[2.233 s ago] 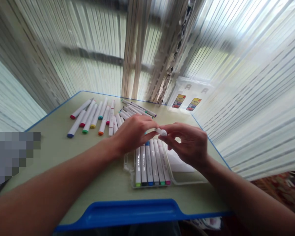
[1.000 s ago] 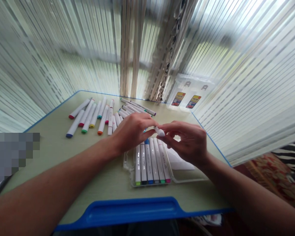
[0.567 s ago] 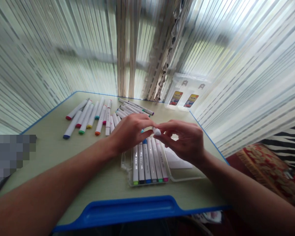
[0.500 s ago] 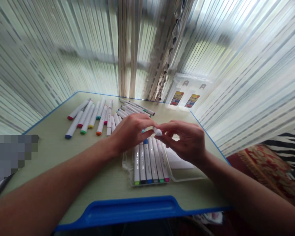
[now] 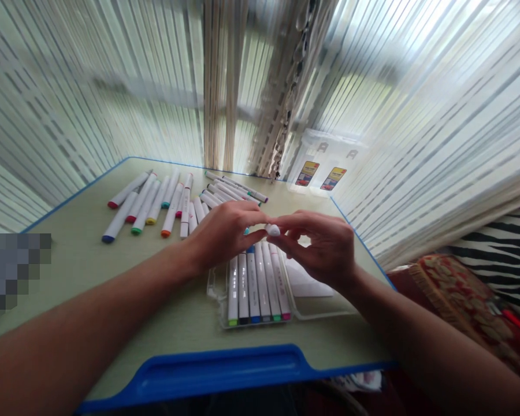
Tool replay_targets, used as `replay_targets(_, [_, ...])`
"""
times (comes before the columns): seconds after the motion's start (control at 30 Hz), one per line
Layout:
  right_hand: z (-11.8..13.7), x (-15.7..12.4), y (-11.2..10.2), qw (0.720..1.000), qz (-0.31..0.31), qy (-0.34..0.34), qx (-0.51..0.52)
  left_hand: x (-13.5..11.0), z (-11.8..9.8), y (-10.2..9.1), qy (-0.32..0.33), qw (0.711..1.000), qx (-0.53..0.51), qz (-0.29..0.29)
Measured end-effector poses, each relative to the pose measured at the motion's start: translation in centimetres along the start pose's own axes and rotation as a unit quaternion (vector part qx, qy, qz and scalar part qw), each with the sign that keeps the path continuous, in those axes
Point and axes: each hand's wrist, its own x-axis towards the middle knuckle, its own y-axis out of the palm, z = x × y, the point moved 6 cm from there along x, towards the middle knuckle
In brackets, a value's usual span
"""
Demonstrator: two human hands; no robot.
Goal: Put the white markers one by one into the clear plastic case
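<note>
A white marker (image 5: 273,230) is pinched between the fingertips of both hands, its pale end toward me. My left hand (image 5: 223,234) reaches in from the left with thumb and forefinger closed on it. From the other side my right hand (image 5: 325,245) grips the same marker with its fingertips. Most of its barrel is hidden by the fingers. Beneath the hands lies an open clear plastic case (image 5: 212,289). Several white markers (image 5: 264,289) with coloured ends lie side by side in it, their far ends partly covered by my hands.
Loose markers (image 5: 143,208) lie spread at the left back of the table (image 5: 86,283), with thinner pens (image 5: 234,188) behind my left hand. A transparent box (image 5: 314,153) with two labels stands at the back right. String curtains (image 5: 156,86) hang behind. A blue tray edge (image 5: 225,370) runs along the front.
The whole view has shifted slightly, so the table and objects appear a little further left. Both hands keep hold of the marker in nearly the same pose.
</note>
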Motion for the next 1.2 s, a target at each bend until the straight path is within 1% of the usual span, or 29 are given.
replay_targets(0.17, [0.03, -0.10, 0.13, 1.000, 0.004, -0.002, -0.001, 0.00, 0.19, 0.03, 0.000, 1.000, -0.014, 0.002])
replay_targets(0.37, [-0.49, -0.34, 0.19, 1.000, 0.004, 0.024, 0.013, 0.05, 0.22, -0.23, 0.008, 1.000, 0.004, -0.007])
replay_targets(0.63, [-0.29, -0.14, -0.03, 1.000, -0.009, 0.025, -0.007, 0.11, 0.07, -0.13, -0.001, 1.000, -0.004, 0.000])
replay_targets(0.83, [0.11, 0.05, 0.00, 1.000, -0.005, 0.003, -0.005, 0.13, 0.04, -0.15, -0.004, 1.000, -0.011, 0.002])
replay_targets(1.03, [-0.02, 0.07, -0.06, 1.000, -0.014, 0.017, 0.001, 0.07, 0.13, -0.10, -0.008, 1.000, -0.014, 0.008])
replay_targets(1.2, [-0.16, -0.07, -0.33, 1.000, -0.018, 0.012, -0.007, 0.06, 0.15, 0.08, -0.014, 1.000, -0.015, 0.010])
